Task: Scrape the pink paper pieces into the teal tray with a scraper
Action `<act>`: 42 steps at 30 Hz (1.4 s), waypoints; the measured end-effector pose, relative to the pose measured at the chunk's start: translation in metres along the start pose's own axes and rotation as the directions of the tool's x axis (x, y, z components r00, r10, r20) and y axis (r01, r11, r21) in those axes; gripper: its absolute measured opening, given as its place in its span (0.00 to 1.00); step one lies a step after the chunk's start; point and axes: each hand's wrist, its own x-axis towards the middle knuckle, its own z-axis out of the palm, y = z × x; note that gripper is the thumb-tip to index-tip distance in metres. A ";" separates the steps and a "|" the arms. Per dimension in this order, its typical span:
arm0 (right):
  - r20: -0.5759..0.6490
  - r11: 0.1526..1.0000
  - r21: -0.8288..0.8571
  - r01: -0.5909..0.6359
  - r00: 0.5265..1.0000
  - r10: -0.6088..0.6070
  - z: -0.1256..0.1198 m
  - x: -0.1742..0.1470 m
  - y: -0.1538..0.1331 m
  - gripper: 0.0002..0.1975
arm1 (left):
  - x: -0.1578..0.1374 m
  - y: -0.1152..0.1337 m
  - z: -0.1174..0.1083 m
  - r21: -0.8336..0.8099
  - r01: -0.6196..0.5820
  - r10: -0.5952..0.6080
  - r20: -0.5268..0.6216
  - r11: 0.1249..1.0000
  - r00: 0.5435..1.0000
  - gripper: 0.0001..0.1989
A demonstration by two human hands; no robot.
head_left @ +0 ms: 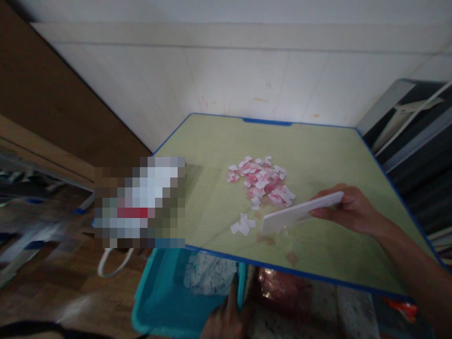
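My right hand (348, 209) grips a thin white flat board (300, 212) between thumb and fingers, tilted just above the table. Left of and beyond the board lies a heap of small white paper pieces (261, 181) with pink stains. A smaller cluster of white paper pieces (243, 225) is near the board's left end. Below the table's front edge, my left hand (226, 320) is closed at the right rim of a teal plastic basin (141, 301), its index finger along the inner wall. Whitish scraps (212, 273) lie inside the basin. Part of the left hand is cut off.
The pale green table (212, 136) has a blue edge and stands against a white wall (240, 80). Below its front edge is a shiny reddish plastic bag (278, 287). A blurred-out object (148, 188) covers the left corner. Dark panels (423, 127) lean at right.
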 end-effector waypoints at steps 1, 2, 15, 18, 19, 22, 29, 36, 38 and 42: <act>0.038 1.000 -0.019 0.012 0.999 -0.011 0.001 0.001 -0.002 0.07 | 0.000 0.000 0.000 0.005 0.000 0.000 -0.010 1.000 1.000 0.15; 0.078 0.999 -0.026 0.029 0.997 -0.027 0.002 0.001 -0.005 0.07 | 0.000 0.000 0.000 0.009 -0.001 0.001 -0.021 1.000 1.000 0.14; 0.270 0.932 0.327 0.157 0.929 -0.252 0.002 0.002 -0.005 0.10 | 0.001 0.000 -0.002 -0.054 0.001 0.003 0.073 0.999 0.997 0.20; 0.174 0.966 0.220 0.135 0.969 -0.175 -0.001 0.000 -0.005 0.09 | 0.003 0.001 -0.007 -0.053 0.027 -0.019 0.149 0.998 0.989 0.21; 0.114 0.973 0.189 0.131 0.981 -0.154 -0.001 0.000 -0.006 0.08 | 0.003 0.001 -0.008 -0.055 0.035 -0.025 0.172 0.998 0.985 0.21; -0.008 0.979 0.132 0.154 0.988 -0.154 0.003 0.001 -0.010 0.09 | 0.005 0.002 -0.013 -0.067 0.042 -0.025 0.242 0.997 0.970 0.20; 0.039 0.975 0.060 0.214 0.976 -0.216 0.006 0.000 -0.015 0.07 | 0.006 0.002 -0.014 -0.125 0.059 -0.021 0.286 0.990 0.958 0.19; 0.049 0.976 0.019 0.218 0.975 -0.219 0.006 -0.001 -0.012 0.06 | 0.006 0.000 -0.014 -0.119 0.048 -0.009 0.311 0.992 0.950 0.19; 0.034 0.973 -0.041 0.225 0.974 -0.224 0.006 -0.002 -0.012 0.06 | 0.006 0.001 -0.016 -0.127 0.050 -0.009 0.306 0.991 0.952 0.18; -0.105 0.965 -0.173 0.199 0.970 -0.219 0.005 -0.004 -0.011 0.04 | 0.007 0.002 -0.019 -0.120 0.058 -0.021 0.286 0.991 0.958 0.20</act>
